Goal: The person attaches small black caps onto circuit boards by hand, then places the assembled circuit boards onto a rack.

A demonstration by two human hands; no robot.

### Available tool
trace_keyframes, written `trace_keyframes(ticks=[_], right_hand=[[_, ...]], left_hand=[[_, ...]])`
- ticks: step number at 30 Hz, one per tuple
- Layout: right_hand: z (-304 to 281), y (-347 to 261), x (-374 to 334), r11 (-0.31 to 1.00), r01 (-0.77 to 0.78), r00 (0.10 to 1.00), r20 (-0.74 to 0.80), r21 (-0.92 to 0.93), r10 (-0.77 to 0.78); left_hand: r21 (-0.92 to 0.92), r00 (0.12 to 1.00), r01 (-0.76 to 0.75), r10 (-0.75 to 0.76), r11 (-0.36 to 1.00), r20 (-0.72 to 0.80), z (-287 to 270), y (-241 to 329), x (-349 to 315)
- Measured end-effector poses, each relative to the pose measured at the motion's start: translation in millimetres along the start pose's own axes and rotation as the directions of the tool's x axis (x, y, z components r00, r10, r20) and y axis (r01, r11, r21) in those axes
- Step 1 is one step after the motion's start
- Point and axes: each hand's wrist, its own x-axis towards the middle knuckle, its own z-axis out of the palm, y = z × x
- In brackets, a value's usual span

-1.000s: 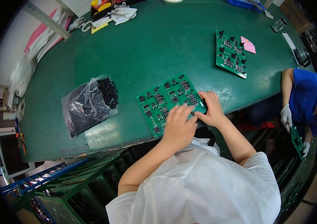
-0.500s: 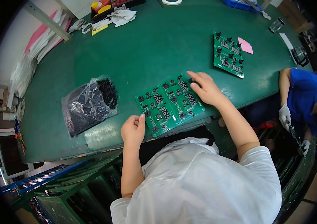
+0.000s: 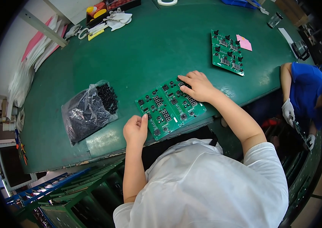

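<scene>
Circuit board (image 3: 170, 108) is flat by the worktop's (image 3: 142, 49) front edge. Left hand (image 3: 135, 130) is curled at its left side, can't tell if it's actually gripping; right hand (image 3: 199, 87) is loosely spread over its far corner. Bag of black parts (image 3: 84, 114) sits further left, near that same edge.

Free tabletop (image 3: 146, 49) beyond the circuit board (image 3: 171, 109); bag (image 3: 85, 114) an obstacle leftward.

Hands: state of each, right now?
Left hand: curled at left edge of near board; grip can't be told.
Right hand: partly open, fingers over that board.
</scene>
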Motion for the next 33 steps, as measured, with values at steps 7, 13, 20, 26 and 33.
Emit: trace_keyframes(ticks=[7, 13, 20, 26, 33], right_hand=[[9, 10, -3, 0.999, 0.02, 0.998, -0.052, 0.03, -0.018], [11, 10, -1, 0.999, 0.022, 0.997, -0.071, 0.032, -0.019], [-28, 61, -28, 0.958, -0.045, 0.832, -0.521, 0.282, 0.192], [-65, 127, -56, 0.934, -0.336, 0.673, -0.661, 0.125, 0.331], [-53, 181, -72, 0.895, -0.397, 0.544, -0.733, 0.203, 0.408]], left_hand=[[-0.052, 0.999, -0.045, 0.044, 0.998, -0.006, 6, -6, 0], [-0.018, 0.995, -0.101, 0.101, 0.995, 0.002, 4, -2, 2], [-0.042, 0.971, -0.236, 0.237, 0.971, 0.024, -3, -1, 11], [0.041, 0.93, -0.344, 0.334, 0.938, 0.155, -3, 3, 16], [0.241, 0.884, -0.452, 0.395, 0.859, 0.25, 0, 4, 23]])
